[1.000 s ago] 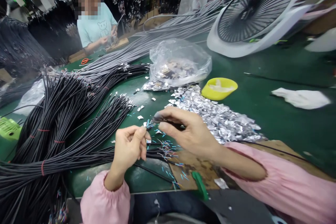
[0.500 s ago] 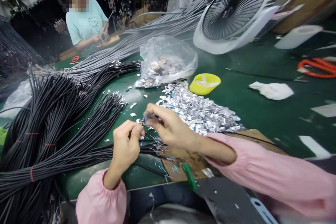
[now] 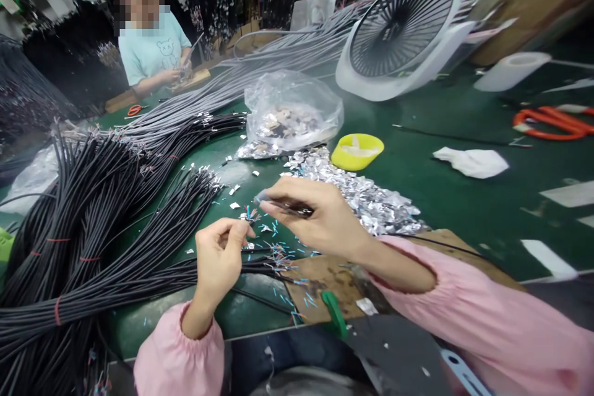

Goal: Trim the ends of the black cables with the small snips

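Cable end (image 3: 250, 216), bared and splayed

Left hand (image 3: 219, 257) pinches it above the table (image 3: 464, 210); right hand (image 3: 325, 213), just beside, grips a dark object (image 3: 299, 207) too blurred to name. Black cables (image 3: 185, 279) lie bundled nearby, ends likewise bared; what remains, I cannot tell.

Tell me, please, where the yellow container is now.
In the head view, the yellow container is right of centre, near the clear plastic bag, beside the pile of silvery scraps and nearer than the white fan.
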`<move>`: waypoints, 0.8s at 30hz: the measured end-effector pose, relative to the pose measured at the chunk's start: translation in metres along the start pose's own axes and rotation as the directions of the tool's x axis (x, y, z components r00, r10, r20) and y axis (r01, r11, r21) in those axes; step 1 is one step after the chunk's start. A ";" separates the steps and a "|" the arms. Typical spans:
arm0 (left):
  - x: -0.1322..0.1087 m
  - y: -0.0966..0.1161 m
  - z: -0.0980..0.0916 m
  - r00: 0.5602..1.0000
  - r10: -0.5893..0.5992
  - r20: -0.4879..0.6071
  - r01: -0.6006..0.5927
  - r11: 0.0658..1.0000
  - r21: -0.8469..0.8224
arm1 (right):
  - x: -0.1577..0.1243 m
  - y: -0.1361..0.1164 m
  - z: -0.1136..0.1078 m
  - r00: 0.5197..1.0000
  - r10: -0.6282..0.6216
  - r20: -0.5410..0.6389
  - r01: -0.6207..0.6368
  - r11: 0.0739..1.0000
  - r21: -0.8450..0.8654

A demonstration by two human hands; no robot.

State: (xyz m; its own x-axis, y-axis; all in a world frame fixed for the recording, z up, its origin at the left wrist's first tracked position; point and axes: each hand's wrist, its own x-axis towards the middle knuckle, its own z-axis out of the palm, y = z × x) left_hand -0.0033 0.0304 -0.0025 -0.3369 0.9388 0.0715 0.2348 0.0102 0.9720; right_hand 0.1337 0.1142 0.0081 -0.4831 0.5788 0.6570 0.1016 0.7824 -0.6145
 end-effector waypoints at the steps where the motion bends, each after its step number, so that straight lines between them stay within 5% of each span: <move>1: -0.001 0.000 0.000 1.000 0.012 -0.003 -0.012 1.000 0.009 | 0.000 0.000 0.000 1.000 -0.001 0.016 0.001 1.000 0.018; 7: -0.004 -0.004 0.002 0.998 0.057 -0.034 -0.054 0.995 0.082 | -0.001 0.002 0.001 0.999 0.011 0.041 -0.012 1.000 0.023; 10: -0.005 -0.008 0.004 0.995 0.074 -0.062 -0.067 0.992 0.108 | -0.005 0.004 0.000 0.990 -0.139 -0.007 0.137 0.986 -0.092; 13: -0.007 -0.012 0.006 0.986 0.117 -0.117 -0.101 0.986 0.130 | -0.010 0.005 -0.003 0.930 -0.366 0.030 0.366 0.917 -0.160; 15: -0.007 -0.014 0.007 0.969 0.183 -0.169 -0.161 0.978 0.136 | -0.012 0.004 -0.004 0.911 -0.410 0.045 0.412 0.901 -0.132; 21: -0.005 -0.016 0.007 0.875 0.416 -0.249 -0.387 0.909 0.156 | -0.007 -0.007 -0.004 0.989 -0.090 -0.118 0.088 0.996 -0.019; 24: -0.004 -0.014 0.006 0.816 0.533 -0.224 -0.482 0.842 0.243 | -0.002 -0.008 -0.004 0.998 0.000 -0.056 0.005 0.997 0.079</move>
State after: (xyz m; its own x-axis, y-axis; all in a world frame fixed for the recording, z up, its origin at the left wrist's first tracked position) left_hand 0.0001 0.0280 -0.0178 -0.3544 0.6944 0.6262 0.5819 -0.3604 0.7290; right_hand 0.1370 0.1080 0.0130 -0.4341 0.5905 0.6803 0.0308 0.7645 -0.6439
